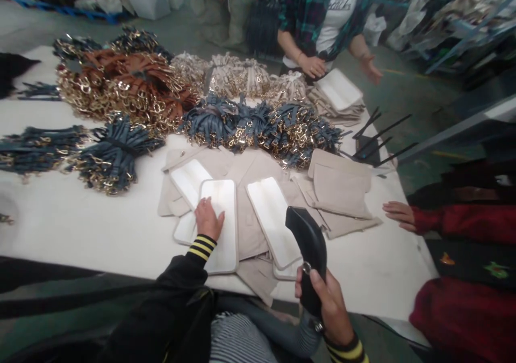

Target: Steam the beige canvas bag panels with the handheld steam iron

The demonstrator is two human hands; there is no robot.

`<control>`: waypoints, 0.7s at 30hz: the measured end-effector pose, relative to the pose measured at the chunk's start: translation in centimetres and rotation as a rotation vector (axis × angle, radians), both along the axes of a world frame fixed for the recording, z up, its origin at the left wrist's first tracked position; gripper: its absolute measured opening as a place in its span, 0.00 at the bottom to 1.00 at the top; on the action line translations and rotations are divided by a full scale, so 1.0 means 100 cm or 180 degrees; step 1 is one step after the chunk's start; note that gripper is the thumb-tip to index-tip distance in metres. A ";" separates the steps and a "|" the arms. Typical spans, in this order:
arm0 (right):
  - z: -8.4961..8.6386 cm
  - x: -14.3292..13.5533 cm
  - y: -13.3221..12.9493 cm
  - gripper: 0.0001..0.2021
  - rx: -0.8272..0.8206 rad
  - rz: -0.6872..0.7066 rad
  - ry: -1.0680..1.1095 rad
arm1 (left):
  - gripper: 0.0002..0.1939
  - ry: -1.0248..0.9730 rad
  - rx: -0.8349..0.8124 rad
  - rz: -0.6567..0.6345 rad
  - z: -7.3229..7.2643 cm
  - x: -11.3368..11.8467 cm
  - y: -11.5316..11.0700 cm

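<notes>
By the table's (133,235) near edge, the left hand (208,220) spreads loosely on a white panel (224,234) a push could topple; the right hand (329,301) clasps a black tool (310,239).

Left fingers (203,208) rest on a white panel (229,226) while right fingers (320,286) grip a black device (312,245), possibly a scanner.

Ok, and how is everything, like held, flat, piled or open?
Left hand: fingers open, resting on a white panel.
Right hand: closed around the black device.
Black device: held up; can't tell if it's on.
Other white panels: lying down.
Beige pieces: lying down, overlapping.
Nearest dark blue bundle: gathered in the middle.
Brown straps: heaped.
Antennas: sticking out.
Red-sleeved hand: fingers extended.
</notes>
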State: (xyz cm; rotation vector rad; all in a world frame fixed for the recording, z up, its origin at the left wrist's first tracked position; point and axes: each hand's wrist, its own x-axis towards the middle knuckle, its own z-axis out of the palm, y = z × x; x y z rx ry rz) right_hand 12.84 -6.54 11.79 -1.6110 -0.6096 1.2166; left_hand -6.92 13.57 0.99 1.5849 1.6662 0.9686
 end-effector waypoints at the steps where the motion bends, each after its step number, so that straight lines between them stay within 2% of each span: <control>1: -0.001 -0.002 0.002 0.19 0.0002 0.0113 -0.0054 | 0.23 0.0182 -0.0037 0.0135 -0.004 -0.015 0.001; 5: -0.007 -0.009 0.013 0.20 0.0037 0.0552 -0.0156 | 0.24 0.0464 -0.0441 0.0295 -0.021 -0.057 0.007; 8: -0.013 -0.014 0.019 0.20 0.0073 0.0745 -0.0206 | 0.20 0.0790 -0.0735 0.0170 -0.024 -0.064 0.006; 10: -0.014 -0.017 0.022 0.20 0.0092 0.0772 -0.0222 | 0.23 0.1143 -0.0441 0.0092 -0.020 -0.056 -0.002; 13: -0.012 -0.022 0.026 0.19 0.0086 0.0728 -0.0217 | 0.33 0.1783 0.0098 -0.0229 -0.015 -0.024 -0.029; 15: -0.010 -0.026 0.028 0.19 0.0079 0.0646 -0.0201 | 0.38 0.2122 -0.0011 -0.0592 -0.015 0.004 -0.048; 17: -0.008 -0.029 0.029 0.19 0.0102 0.0594 -0.0180 | 0.38 0.2255 -0.0241 -0.0807 -0.017 0.025 -0.060; 19: -0.007 -0.030 0.029 0.19 0.0135 0.0622 -0.0183 | 0.37 0.2104 -0.0371 -0.0839 -0.019 0.029 -0.060; 21: -0.007 -0.031 0.027 0.19 0.0148 0.0672 -0.0209 | 0.34 0.1613 -0.0449 -0.0834 -0.020 0.014 -0.050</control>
